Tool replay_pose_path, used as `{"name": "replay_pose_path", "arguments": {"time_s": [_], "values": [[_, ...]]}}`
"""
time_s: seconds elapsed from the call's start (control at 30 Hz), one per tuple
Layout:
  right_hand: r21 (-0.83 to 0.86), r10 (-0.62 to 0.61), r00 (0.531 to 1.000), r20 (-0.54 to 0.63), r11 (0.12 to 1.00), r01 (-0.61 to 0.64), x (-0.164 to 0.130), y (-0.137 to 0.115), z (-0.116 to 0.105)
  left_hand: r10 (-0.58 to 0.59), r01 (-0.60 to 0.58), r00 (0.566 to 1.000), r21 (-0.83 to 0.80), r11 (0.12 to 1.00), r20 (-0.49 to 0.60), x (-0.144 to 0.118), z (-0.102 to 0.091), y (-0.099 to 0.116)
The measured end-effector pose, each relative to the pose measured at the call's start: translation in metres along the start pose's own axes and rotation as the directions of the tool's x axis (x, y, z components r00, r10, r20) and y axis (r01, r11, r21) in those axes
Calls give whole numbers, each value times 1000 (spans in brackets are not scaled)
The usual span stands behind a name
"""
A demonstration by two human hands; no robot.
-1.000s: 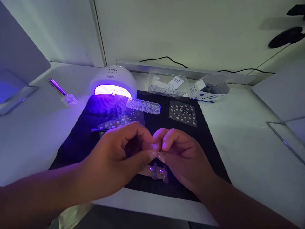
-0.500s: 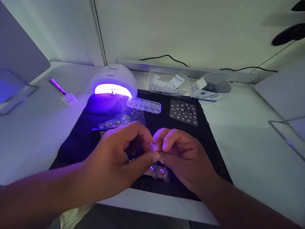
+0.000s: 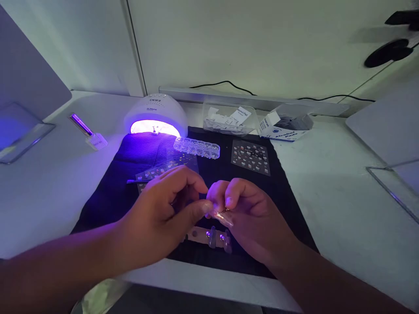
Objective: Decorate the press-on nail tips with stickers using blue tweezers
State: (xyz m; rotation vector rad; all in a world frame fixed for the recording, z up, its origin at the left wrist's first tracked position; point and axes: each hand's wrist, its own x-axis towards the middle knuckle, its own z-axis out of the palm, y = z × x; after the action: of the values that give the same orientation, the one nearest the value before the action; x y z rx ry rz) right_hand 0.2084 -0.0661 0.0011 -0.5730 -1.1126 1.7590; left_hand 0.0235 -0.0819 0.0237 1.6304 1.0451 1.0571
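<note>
My left hand and right hand meet over front edge of black mat, both pinching clear nail tip. Since half second ago, tip tilted into view; holder strip beneath uncovered. Lamp glows at mat's back edge.

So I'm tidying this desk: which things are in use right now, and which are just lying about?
In use:
left hand
right hand
small clear false nail tip, pinched between both hands' fingers
clear nail holder strip

Lying about:
white dome nail lamp, lit
clear compartment bead box
sticker sheet
alcohol pads box
</note>
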Motion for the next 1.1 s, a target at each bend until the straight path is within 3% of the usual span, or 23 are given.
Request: {"name": "replay_pose_path", "arguments": {"time_s": [0.13, 0.33, 0.87, 1.1], "values": [[51, 30, 1000, -2, 998, -30, 1, -2, 1, 243, -242, 970, 66, 968, -7, -3, -3, 0], [93, 76, 997, 11, 993, -77, 0, -2, 0, 481, -489, 872, 105, 866, 92, 0, -5, 0], [152, 144, 988, 53, 977, -151, 0, 0, 0, 478, -484, 875, 122, 867, 74, 0, -2, -3], [113, 137, 990, 16, 984, -138, 1, 2, -1, 543, -549, 836, 96, 830, 81, 1, -2, -3]]}}
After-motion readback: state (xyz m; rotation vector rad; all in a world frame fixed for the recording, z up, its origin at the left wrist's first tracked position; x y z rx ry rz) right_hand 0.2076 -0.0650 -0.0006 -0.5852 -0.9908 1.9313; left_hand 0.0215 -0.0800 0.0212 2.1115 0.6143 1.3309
